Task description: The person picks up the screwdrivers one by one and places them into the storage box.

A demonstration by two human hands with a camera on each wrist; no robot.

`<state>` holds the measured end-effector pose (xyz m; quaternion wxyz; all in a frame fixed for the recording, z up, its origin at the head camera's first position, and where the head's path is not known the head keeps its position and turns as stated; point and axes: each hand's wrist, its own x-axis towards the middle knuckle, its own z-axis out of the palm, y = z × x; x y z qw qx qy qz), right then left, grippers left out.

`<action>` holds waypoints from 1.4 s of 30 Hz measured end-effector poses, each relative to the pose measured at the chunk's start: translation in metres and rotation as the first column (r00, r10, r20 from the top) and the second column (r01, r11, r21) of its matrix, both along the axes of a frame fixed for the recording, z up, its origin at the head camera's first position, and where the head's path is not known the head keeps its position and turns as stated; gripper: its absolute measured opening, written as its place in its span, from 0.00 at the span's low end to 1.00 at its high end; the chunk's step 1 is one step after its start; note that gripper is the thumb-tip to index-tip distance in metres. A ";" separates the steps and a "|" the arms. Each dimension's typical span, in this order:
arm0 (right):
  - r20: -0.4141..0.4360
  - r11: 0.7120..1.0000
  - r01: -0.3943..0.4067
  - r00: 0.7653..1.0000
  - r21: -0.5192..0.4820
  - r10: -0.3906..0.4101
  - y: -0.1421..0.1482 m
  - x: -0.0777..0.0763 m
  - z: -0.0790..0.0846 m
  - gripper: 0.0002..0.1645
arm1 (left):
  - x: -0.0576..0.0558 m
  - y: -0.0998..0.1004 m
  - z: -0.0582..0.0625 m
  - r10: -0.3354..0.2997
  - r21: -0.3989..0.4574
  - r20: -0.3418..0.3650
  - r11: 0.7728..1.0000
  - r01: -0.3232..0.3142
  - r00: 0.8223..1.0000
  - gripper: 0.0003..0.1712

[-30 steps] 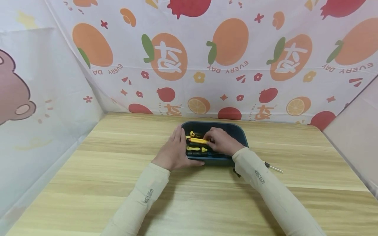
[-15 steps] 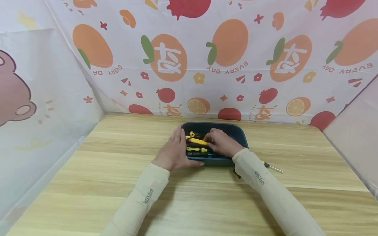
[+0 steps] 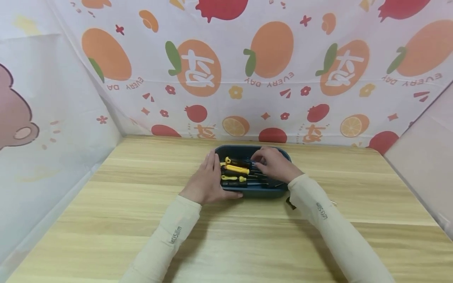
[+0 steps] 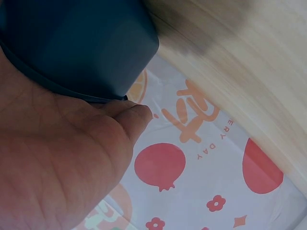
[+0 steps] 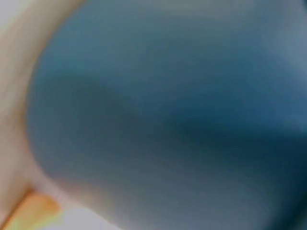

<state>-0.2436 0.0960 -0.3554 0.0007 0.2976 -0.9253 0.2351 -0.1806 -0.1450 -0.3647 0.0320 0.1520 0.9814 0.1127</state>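
Note:
A dark blue bin (image 3: 263,193) stands near the table's back edge with several tools in it. My left hand (image 3: 205,182) lies against its left end, fingers straight along the wall and thumb along the front; the left wrist view shows the palm at the rim. Over the right half of the bin is my right hand (image 3: 277,163), its fingers loosely bent and nothing visible between them. Left of its fingertips lie a yellow utility knife (image 3: 237,169) and a black-and-yellow handled tool (image 3: 238,162). Closer to the front wall is a screwdriver (image 3: 235,183) with a black handle.
A small black item (image 3: 291,203) lies on the wooden table (image 3: 226,243) by the bin's front right corner. A metal shaft (image 3: 333,203) shows past my right sleeve. Printed cloth (image 3: 270,106) hangs behind the table. The right wrist view is mostly blurred blue.
My right hand has let go of the yellow utility knife and moved right and slightly back. The knife now lies among the tools. My left hand stays at the bin's end.

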 end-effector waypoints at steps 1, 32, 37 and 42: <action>-0.007 1.000 0.005 1.000 -0.012 -0.005 0.004 0.000 0.001 0.13 | 0.000 -0.001 0.000 0.000 0.004 -0.002 1.000 0.000 1.000 0.83; 0.215 0.979 0.098 0.967 0.176 -0.136 0.130 0.015 0.004 0.06 | 0.001 -0.003 -0.001 -0.011 0.007 -0.017 1.000 0.011 1.000 0.82; 0.311 0.979 0.079 0.941 0.188 -0.136 0.138 0.020 0.003 0.07 | 0.000 -0.002 -0.001 -0.010 0.006 -0.016 1.000 0.010 1.000 0.83; 0.386 0.976 0.081 0.909 0.203 -0.156 0.139 0.023 0.001 0.20 | -0.002 -0.001 -0.001 -0.009 0.005 -0.014 1.000 0.009 1.000 0.83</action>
